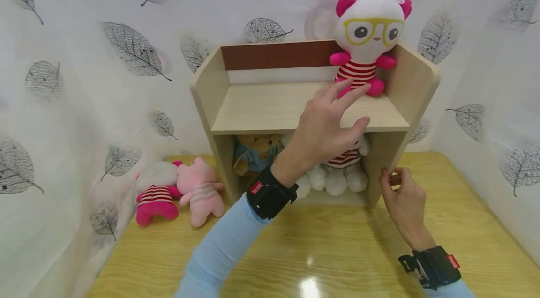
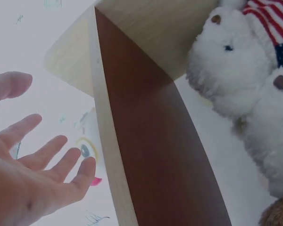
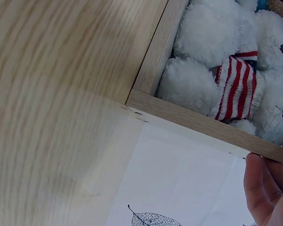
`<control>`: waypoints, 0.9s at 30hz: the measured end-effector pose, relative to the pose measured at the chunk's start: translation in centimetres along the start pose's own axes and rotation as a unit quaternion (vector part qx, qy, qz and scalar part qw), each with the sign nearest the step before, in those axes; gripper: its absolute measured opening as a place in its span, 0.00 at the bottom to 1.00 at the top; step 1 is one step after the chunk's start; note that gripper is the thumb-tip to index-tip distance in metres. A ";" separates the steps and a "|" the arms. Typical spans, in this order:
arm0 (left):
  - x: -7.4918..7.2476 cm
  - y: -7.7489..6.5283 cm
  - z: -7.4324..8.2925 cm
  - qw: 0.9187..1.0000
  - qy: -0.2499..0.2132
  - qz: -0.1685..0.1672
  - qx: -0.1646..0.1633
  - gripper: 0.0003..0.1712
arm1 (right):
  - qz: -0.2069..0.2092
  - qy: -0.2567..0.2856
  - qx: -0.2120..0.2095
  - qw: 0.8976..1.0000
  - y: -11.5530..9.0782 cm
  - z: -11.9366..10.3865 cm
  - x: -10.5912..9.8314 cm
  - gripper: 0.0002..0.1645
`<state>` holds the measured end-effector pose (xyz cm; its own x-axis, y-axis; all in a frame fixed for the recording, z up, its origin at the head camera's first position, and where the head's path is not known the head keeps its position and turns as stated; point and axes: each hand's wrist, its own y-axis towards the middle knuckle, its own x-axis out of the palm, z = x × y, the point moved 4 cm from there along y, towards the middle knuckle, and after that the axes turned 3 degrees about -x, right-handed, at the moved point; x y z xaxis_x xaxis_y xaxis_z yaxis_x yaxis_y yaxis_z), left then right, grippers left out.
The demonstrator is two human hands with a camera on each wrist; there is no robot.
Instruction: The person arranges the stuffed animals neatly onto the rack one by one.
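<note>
A small wooden shelf unit (image 1: 295,106) stands on the table. On its top board, at the right, sits a plush panda (image 1: 369,45) with yellow glasses and a red striped shirt. My left hand (image 1: 326,122) reaches up in front of it, fingers spread; the fingertips overlap the panda's legs in the head view. Nothing lies in that hand in the left wrist view. Low on the right, my right hand (image 1: 406,197) grips the front edge of the side panel (image 3: 203,121) between thumb and fingers. White fluffy plush toys (image 3: 188,87) sit inside by that panel.
A brown bear (image 1: 253,155) in blue sits at the left of the lower compartment. Left of the unit, a pink plush toy (image 1: 201,195) and another panda (image 1: 156,195) lean together on the table (image 1: 337,251). Leaf-patterned sheeting (image 1: 84,115) hangs behind.
</note>
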<state>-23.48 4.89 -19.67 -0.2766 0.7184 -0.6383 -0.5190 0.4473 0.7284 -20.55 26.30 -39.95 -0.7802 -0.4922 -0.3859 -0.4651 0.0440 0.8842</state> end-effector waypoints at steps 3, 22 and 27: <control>0.2 -1.0 0.8 0.999 0.004 -0.009 0.033 0.29 | -0.002 -0.001 0.000 1.000 -0.1 0.1 0.0 0.11; 3.7 -6.7 4.4 0.983 0.011 -0.109 0.146 0.28 | -0.027 0.001 -0.007 1.000 -0.1 0.1 0.0 0.13; 4.5 -7.9 4.5 0.981 0.007 -0.125 0.148 0.29 | -0.020 -0.009 -0.027 0.999 0.0 -0.1 -0.1 0.14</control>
<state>-16.94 7.02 -27.21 -0.1836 0.5605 -0.8076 -0.3154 0.7445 0.5884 -20.44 26.24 -39.93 -0.7691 -0.4771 -0.4252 -0.4733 -0.0219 0.8806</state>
